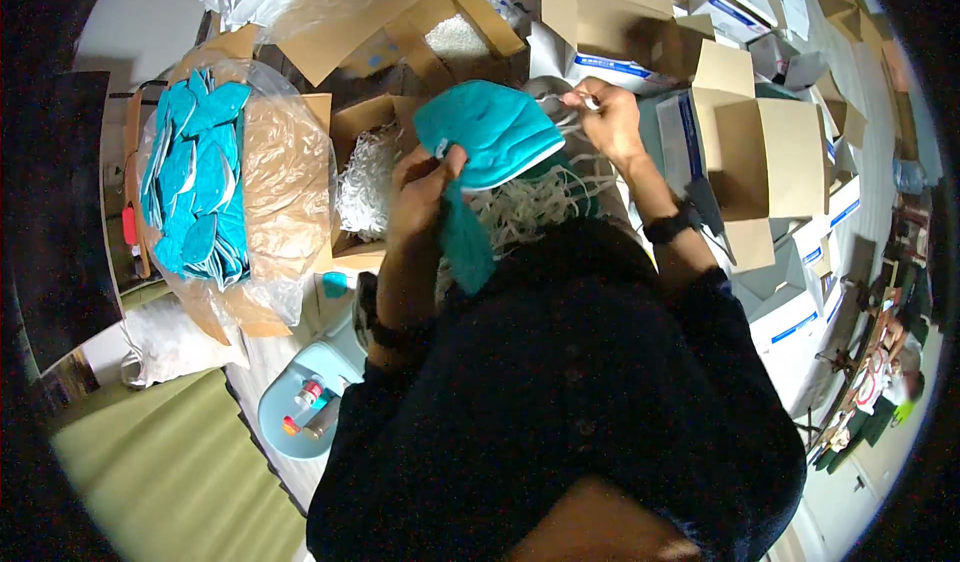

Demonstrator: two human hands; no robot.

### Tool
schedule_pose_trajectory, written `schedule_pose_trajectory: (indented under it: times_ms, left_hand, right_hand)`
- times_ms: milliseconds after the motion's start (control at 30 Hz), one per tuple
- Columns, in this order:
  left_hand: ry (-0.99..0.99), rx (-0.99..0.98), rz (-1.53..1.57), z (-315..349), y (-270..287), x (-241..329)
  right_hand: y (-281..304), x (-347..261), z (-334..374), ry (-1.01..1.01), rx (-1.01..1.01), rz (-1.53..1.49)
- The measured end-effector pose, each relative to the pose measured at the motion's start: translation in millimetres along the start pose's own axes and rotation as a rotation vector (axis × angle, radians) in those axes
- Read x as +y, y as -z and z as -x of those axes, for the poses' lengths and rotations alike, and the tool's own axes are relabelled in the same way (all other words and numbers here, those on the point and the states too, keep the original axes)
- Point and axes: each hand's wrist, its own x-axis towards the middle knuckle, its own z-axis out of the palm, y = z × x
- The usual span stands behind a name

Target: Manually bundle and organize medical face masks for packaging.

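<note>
My left hand (425, 182) is closed on the edge of a teal folded face mask (490, 132) with a white border, held up in front of me. Below that hand hangs another teal piece (465, 237), its shape unclear. To the right of the mask, my right hand (610, 117) is raised with its fingers pinched together. A small white bit shows at its fingertips, too small to name. Just left of those fingers is a grey curved shape (548, 87), partly behind the mask. White elastic straps (530, 202) lie in a loose heap beneath the mask.
At the left, a plastic-lined carton (290, 192) holds many teal masks (205, 167). Beside it a cardboard box (360, 252) contains white straps. Open cartons (790, 152) crowd the right side. A light blue bin (300, 402) with a bottle (310, 394) stands lower left.
</note>
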Motion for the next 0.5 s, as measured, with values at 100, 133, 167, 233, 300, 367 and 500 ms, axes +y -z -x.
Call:
schedule_pose_trajectory:
  times_ms: [100,133,167,233,300,367,500]
  left_hand:
    - [0.165,0.066,-0.117,10,-10,18]
    - [0.131,-0.148,0.184,5,-5,1]
    - [0.093,-0.366,0.483,1,0,-13]
    - [-0.15,-0.124,0.384,31,-35,0]
    - [0.1,-0.227,0.596,43,-43,32]
    - [0.149,-0.295,0.531,39,-43,43]
    - [-0.041,-0.313,0.099,-9,3,-2]
  right_hand:
    - [-6,-13,3,0.196,-0.174,-0.699]
    - [-7,-19,4,0.17,-0.308,-0.772]
    - [-9,-24,6,0.132,-0.444,-0.838]
    - [-12,-27,9,0.138,-0.542,-0.825]
    - [-13,-27,14,-0.011,-0.549,-0.951]
    - [-7,-31,14,-0.207,-0.491,-1.114]
    - [3,-35,5,-0.266,-0.504,-0.966]
